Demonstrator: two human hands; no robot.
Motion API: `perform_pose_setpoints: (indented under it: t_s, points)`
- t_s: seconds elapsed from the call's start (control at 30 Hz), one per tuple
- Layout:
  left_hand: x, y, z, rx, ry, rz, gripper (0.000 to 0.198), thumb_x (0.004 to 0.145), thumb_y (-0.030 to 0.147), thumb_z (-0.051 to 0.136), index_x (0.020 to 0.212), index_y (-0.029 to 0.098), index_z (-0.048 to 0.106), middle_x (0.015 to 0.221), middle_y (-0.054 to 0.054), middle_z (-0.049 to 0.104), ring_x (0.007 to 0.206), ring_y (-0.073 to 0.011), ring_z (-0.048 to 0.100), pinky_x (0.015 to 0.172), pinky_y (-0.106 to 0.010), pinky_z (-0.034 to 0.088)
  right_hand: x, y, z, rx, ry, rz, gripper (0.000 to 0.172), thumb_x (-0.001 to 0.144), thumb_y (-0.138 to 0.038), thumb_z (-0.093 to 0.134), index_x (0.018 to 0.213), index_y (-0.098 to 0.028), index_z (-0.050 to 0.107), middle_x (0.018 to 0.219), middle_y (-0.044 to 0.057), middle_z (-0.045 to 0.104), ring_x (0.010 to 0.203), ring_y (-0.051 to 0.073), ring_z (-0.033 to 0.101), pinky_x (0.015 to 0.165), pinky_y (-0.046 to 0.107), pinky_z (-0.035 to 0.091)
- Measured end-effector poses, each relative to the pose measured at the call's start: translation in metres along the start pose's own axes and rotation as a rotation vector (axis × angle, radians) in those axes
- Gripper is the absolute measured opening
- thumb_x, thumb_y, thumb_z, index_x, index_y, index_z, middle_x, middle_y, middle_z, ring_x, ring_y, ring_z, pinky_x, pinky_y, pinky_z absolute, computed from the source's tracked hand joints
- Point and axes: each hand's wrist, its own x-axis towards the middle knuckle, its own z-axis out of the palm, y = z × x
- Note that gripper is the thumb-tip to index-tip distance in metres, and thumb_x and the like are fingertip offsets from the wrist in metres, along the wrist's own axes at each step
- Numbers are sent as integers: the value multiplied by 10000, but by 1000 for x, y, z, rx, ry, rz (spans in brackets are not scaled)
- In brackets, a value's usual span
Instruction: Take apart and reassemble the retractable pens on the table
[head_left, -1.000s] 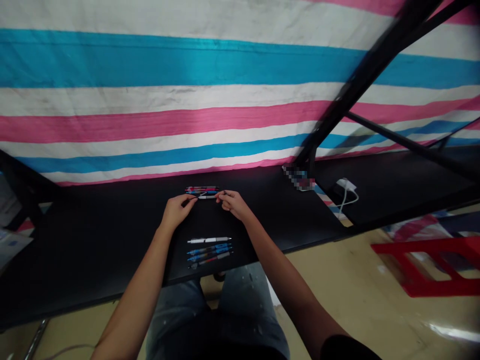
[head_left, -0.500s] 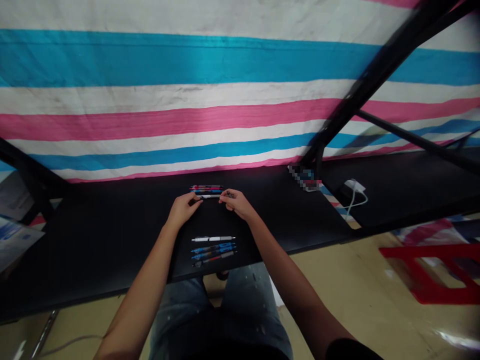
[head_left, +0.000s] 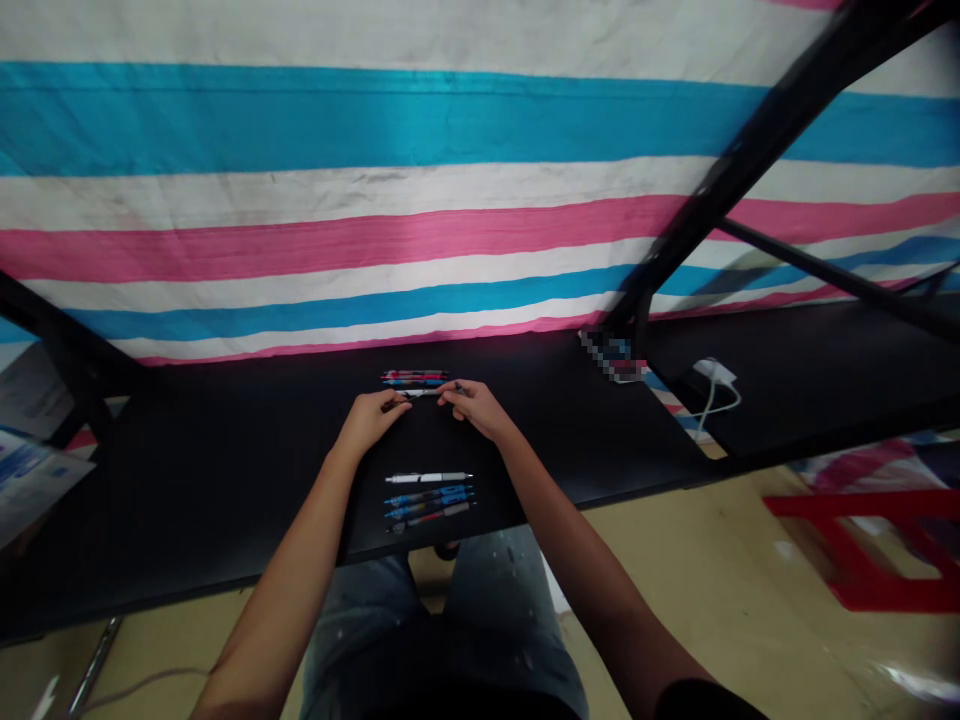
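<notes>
A white and dark pen (head_left: 424, 392) lies level between my hands at the far row of pens. My left hand (head_left: 369, 418) is closed at its left end, thumb and fingers pinched together. My right hand (head_left: 475, 408) pinches the right end, and a small dark tip shows above its fingers. Whether the pen rests on the table or is slightly raised, I cannot tell. Just beyond it lie a blue pen (head_left: 414, 382) and a red pen (head_left: 415, 374). Nearer me are a white pen (head_left: 429, 478), blue pens (head_left: 429, 496) and a dark grey pen (head_left: 430, 517), side by side.
The black table (head_left: 225, 470) runs across, with a striped sheet (head_left: 375, 240) behind it. A blurred-out item (head_left: 615, 357) lies by the black frame post at right. Farther right are a white charger with cable (head_left: 715, 374) and a red plastic piece (head_left: 862, 560) below.
My left hand has shifted slightly right along the pen, its fingers closing nearer the middle. My right hand stays almost in place. The near pens have not moved on the table.
</notes>
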Motion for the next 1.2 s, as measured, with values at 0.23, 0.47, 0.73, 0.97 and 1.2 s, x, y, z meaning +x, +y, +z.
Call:
perform_pose_setpoints:
  t_s: [0.23,0.47,0.73,0.97,1.2]
  points:
    - [-1,-4,2,-100,-5,-24,265,921,414,636,938,175,750,729,-14,730,516,-131,615,568,-236,483,2,3,0,-20,0,4,278,765,-404,772,861,-164,669,782,16,675,498,65,449,476,228,311]
    - [0,-3,1,-41,11,2,272,952,404,603,942,181,760,725,-8,729,528,-128,610,577,-239,478,2,5,-2,-32,-2,-6,273,763,-403,772,886,-174,689,775,1,656,510,69,460,490,225,335]
    - [2,-7,3,11,105,67,183,887,354,699,926,184,753,834,-43,754,684,-171,654,672,-279,522,1,2,-3,-76,-28,-25,246,825,-387,700,948,-176,730,936,50,717,536,71,485,526,235,378]
    - [2,-7,3,11,82,123,197,903,369,687,899,183,753,852,-55,755,719,-180,658,692,-293,509,2,7,-5,-71,-24,-12,284,801,-394,730,990,-182,714,877,33,712,536,78,496,534,241,395]
    - [0,-3,5,4,9,85,225,925,379,657,933,193,784,907,-50,781,770,-195,693,724,-288,501,3,10,-3,1,-1,-43,282,782,-418,772,921,-186,691,871,37,720,544,83,476,504,239,381]
